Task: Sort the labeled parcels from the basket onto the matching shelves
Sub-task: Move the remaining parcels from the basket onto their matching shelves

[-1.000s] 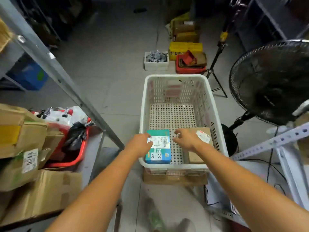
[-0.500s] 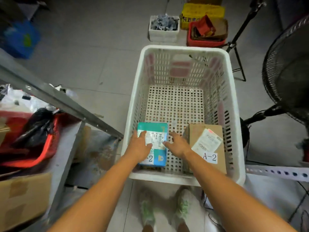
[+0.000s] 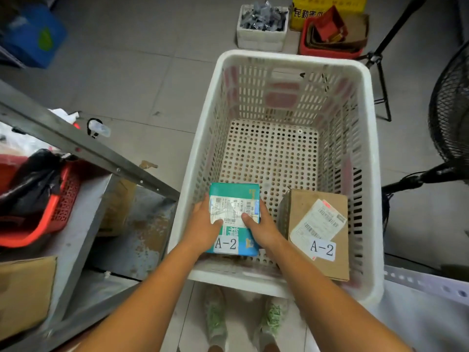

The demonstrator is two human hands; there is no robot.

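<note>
Since it was tagged A-2, I gripped the teal parcel (image 3: 233,197) between left hand (image 3: 203,228) and right hand (image 3: 262,228), ready to lift.

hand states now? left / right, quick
Left hand: grips the left side of the teal box, thumb on top.
Right hand: grips the right side of the same box, thumb on top.

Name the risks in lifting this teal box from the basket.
The teal box lies close to the near wall of the basket and could catch its rim. Thumbs of the left hand and right hand press the crinkled shipping label, which may tear. Swung left, it could strike the steel shelf rail.
</note>
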